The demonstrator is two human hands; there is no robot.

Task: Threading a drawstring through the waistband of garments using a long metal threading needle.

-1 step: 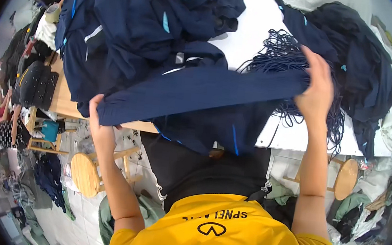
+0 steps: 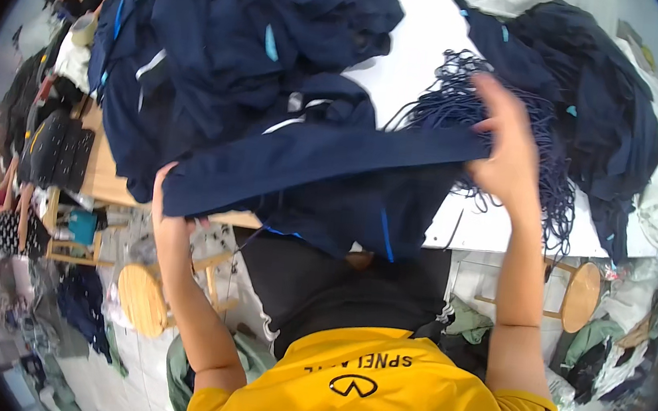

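Note:
I hold a dark navy garment [image 2: 325, 165] stretched flat between both hands above the near edge of a white table [image 2: 419, 30]. My left hand [image 2: 167, 192] grips its left end, low and off the table's edge. My right hand [image 2: 504, 156] pinches its right end, with the fingers partly raised, just in front of a tangled bundle of navy cords [image 2: 458, 87]. A light blue stripe runs down the part of the garment that hangs below.
A tall heap of navy garments [image 2: 226, 42] covers the table's left side, and another dark heap [image 2: 604, 106] lies at the right. Round wooden stools [image 2: 141, 298] [image 2: 581, 296] stand on the floor below. Another person [image 2: 2, 223] sits at the far left.

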